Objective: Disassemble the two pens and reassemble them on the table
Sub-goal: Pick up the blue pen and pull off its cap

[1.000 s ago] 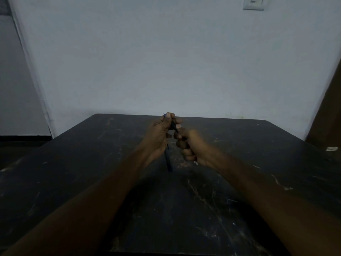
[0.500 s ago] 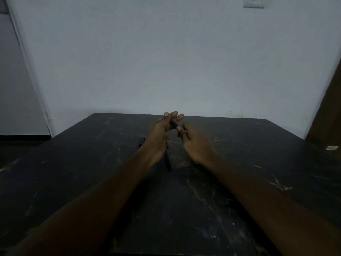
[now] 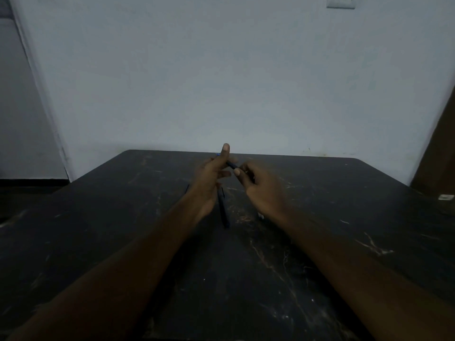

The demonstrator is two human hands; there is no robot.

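The dark tabletop (image 3: pixel 320 254) lies bare along its near half and out to both sides. Between the wrists a dark pen (image 3: pixel 223 212) lies pointing away, with a small pale piece (image 3: pixel 261 217) just to its right. The wall (image 3: pixel 221 82) closes off the far edge.

A scuffed black table (image 3: pixel 320 242) carries a dark pen (image 3: pixel 223 212) lying near its middle.

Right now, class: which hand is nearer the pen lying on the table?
Left. The left hand hangs just above the far end of the pen, its wrist alongside the barrel. The right hand is off to the pen's right, with bare table between.
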